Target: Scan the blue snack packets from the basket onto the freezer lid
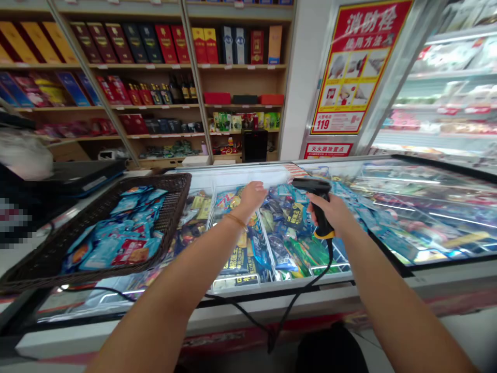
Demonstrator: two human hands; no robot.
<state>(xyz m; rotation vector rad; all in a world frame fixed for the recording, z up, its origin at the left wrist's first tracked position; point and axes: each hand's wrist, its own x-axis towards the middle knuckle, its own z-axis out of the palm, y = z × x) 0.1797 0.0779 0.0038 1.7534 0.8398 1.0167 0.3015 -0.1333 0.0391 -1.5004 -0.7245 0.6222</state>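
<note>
Head view: you seem mid-scan over the freezer (330, 305).
Right hand (334, 211): wrapped round 1 scanner (321, 220).
Left hand (253, 196): half-curled, hold unclear.
Scanner aim: likely needs steadying.

scanner cord (271, 336) across freezer edge (318, 306)

You're in a shop: packets (312, 251) fill the chest freezer (330, 301) before you, and boxes (116, 44) line shelves (244, 82) beyond its back edge. Past its far right corner stands a lit display case (435, 75); you're holding a handheld scanner (316, 185).
</note>
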